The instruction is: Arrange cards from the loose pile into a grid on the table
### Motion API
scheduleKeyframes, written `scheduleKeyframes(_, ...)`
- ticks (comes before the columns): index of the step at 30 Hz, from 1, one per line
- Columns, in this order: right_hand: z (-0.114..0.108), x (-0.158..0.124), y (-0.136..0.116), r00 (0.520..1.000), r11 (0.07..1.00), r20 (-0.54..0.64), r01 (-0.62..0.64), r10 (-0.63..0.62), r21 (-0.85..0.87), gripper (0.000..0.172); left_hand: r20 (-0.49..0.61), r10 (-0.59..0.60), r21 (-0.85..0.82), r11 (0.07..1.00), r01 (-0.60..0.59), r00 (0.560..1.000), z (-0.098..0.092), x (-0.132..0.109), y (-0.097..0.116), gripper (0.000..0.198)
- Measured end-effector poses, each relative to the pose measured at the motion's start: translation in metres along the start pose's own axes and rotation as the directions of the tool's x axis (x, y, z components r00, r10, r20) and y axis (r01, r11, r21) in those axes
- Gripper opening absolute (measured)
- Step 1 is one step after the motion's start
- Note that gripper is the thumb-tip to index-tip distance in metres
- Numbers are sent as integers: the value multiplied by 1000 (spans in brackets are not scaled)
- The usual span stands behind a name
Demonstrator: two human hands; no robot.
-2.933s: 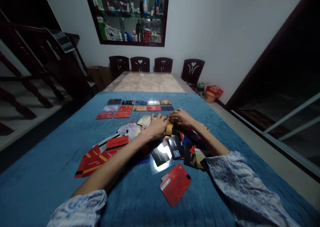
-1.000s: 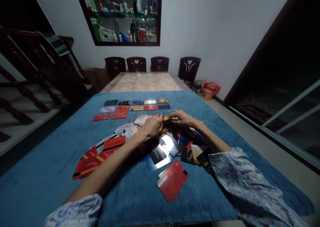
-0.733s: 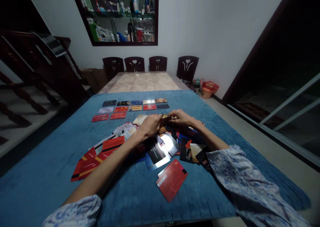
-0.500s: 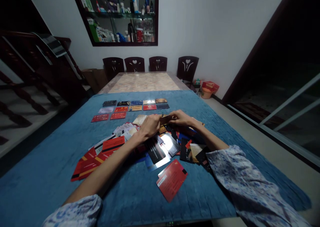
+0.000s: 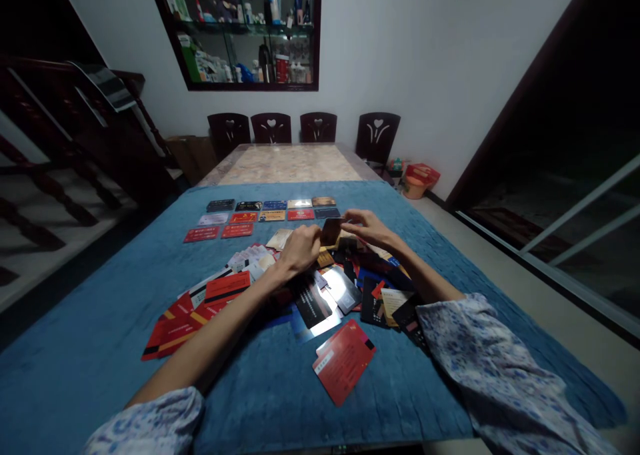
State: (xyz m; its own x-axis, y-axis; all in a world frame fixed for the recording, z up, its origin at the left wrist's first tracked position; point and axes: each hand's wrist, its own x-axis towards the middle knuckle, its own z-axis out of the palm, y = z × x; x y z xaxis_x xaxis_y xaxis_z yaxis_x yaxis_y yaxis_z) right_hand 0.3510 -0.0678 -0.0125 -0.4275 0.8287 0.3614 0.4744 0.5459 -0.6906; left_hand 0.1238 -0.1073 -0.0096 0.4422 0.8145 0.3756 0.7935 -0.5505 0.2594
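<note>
both hands up over the loose pile of cards (image 5: 320, 295) on the bench (image 5: 100, 348): left hand (image 5: 300, 248) and right hand (image 5: 367, 227) pinch one dark card (image 5: 331, 231) between them, lifted clear. looks like the sorting step. just beyond the hands lie the neat rows (image 5: 270, 213); next it needs setting down square in line there.
</note>
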Motion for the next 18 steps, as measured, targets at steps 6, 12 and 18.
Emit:
scheduleKeyframes(6, 10, 4, -2, 989, 998, -135, 66, -65, 6, 27, 24, -7, 3, 1000, 7, 1000, 1, -1, 1, 25)
scheduleKeyframes(12, 12, 3, -6, 979, 982, -172, 82, -111, -170, 25, -2, -45, -8, 999, 45, 999, -1, -1, 0, 26)
scheduleKeyframes(18, 14, 4, -3, 974, 943, -132, 135, -182, -305, 22, -84, -61, -67, 996, 55, 995, 2, 0, -3, 27)
